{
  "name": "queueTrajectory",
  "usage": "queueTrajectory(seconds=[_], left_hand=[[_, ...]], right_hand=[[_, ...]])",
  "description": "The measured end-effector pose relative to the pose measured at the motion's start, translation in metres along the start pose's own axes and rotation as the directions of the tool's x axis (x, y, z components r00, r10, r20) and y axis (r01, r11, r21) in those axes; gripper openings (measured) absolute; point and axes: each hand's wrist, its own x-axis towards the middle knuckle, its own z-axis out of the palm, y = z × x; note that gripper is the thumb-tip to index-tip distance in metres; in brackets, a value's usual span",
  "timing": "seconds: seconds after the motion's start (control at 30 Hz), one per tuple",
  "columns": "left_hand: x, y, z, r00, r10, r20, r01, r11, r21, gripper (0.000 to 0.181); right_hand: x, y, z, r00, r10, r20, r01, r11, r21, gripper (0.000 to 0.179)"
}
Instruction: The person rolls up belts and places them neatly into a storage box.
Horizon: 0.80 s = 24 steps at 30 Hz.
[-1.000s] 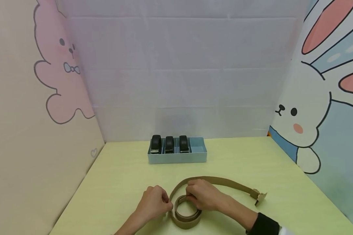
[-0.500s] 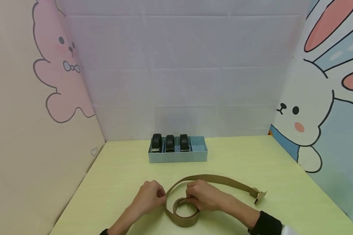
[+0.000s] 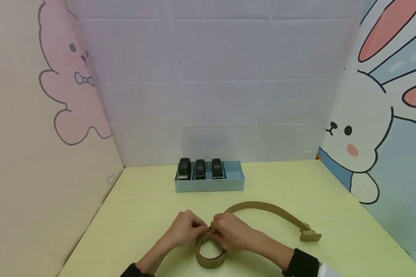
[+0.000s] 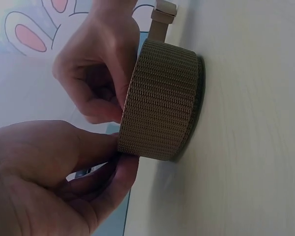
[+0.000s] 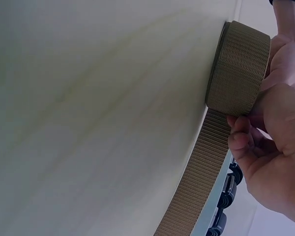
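A tan woven webbing belt [image 3: 210,263] stands on edge on the table, one end wound into a coil. My left hand [image 3: 184,231] pinches the strap between thumb and fingers at the coil's far left; the left wrist view shows these fingertips on the upper edge of the coil [image 4: 160,101]. Close beside it, my right hand [image 3: 234,232] pinches the coil at its far side, and its curled fingers show in the right wrist view. From behind the right hand the unwound strap [image 3: 263,205] arcs away to the right, ending in a tan buckle [image 3: 311,235].
At the table's back stands a light blue divided tray [image 3: 209,186]. Several compartments hold rolled black belts [image 3: 200,169], and its right one [image 3: 233,174] shows bare. Printed walls with a pink bear and a white rabbit [image 3: 364,134] bound the pale yellow table [image 3: 131,215].
The left hand first drew the strap out leftward, then came right to the coil, and the loose loop now lies against it. The coil shifted slightly left, while the buckle turned and slid right.
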Motion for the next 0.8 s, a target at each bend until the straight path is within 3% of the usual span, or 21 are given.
queueTrajectory(seconds=[0.23, 0.37, 0.5, 0.6, 0.8], left_hand=[[0.001, 0.000, -0.005, 0.998, 0.042, 0.055, -0.044, 0.998, 0.036, 0.010], [0.003, 0.000, -0.005, 0.993, 0.106, 0.054, -0.111, 0.989, 0.097, 0.006], [0.005, 0.003, -0.002, 0.991, 0.130, 0.043, -0.135, 0.980, 0.143, 0.007], [0.005, 0.004, -0.003, 0.992, 0.122, 0.020, -0.123, 0.976, 0.179, 0.007], [0.008, -0.004, -0.013, 0.989, 0.129, -0.068, -0.103, 0.948, 0.301, 0.007]], right_hand=[[0.006, -0.003, 0.003, 0.996, 0.084, 0.002, -0.084, 0.996, 0.003, 0.014], [0.007, -0.001, 0.002, 0.994, 0.104, 0.012, -0.105, 0.994, 0.044, 0.014], [0.002, 0.009, -0.011, 0.992, 0.108, 0.065, -0.115, 0.988, 0.108, 0.016], [-0.013, 0.022, -0.032, 0.991, 0.114, 0.073, -0.121, 0.988, 0.095, 0.017], [-0.068, 0.060, -0.078, 0.982, 0.186, 0.015, -0.184, 0.980, -0.076, 0.017]])
